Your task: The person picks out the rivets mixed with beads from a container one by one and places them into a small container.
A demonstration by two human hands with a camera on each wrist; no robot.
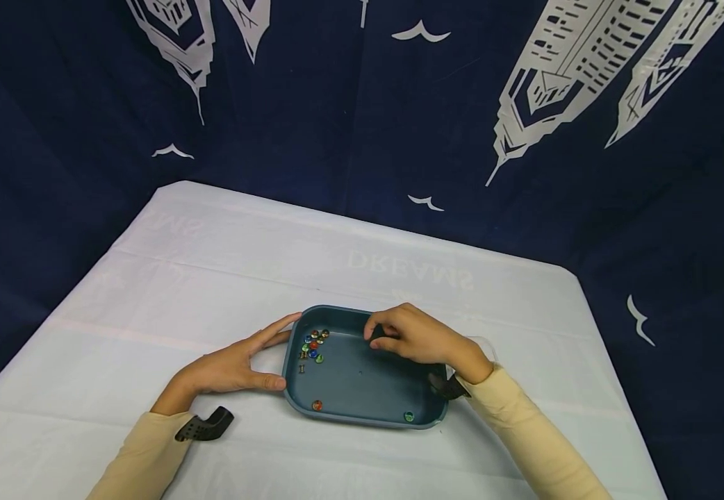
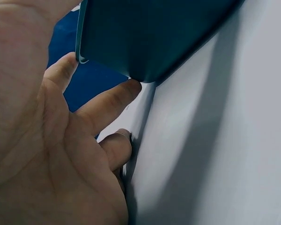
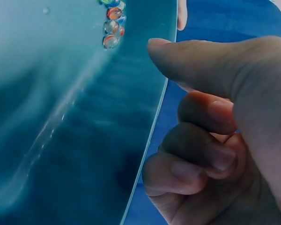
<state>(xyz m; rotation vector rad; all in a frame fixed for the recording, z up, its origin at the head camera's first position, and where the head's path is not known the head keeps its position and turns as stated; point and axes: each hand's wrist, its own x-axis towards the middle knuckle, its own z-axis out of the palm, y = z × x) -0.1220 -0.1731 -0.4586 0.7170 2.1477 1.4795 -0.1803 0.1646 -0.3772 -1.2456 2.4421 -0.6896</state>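
Note:
A blue-grey tray (image 1: 362,389) holds a cluster of glass marbles (image 1: 313,353) near its left wall, with small brownish pieces (image 1: 302,369) beside them. An orange marble (image 1: 317,405) and a green marble (image 1: 408,417) lie apart along the near side. My left hand (image 1: 231,364) has its fingers spread and touches the tray's left end; the left wrist view shows fingertips at the tray (image 2: 145,37). Over the tray's far right part is my right hand (image 1: 421,337). In the right wrist view its fingers (image 3: 215,157) are curled, the thumb stretched out, and nothing shows between them.
White cloth (image 1: 243,257) covers the table under the tray. A clear curved edge (image 1: 486,344) shows beyond the right wrist. Black wrist mounts (image 1: 207,424) sit on both sleeves. A dark blue printed curtain (image 1: 337,104) hangs behind the table.

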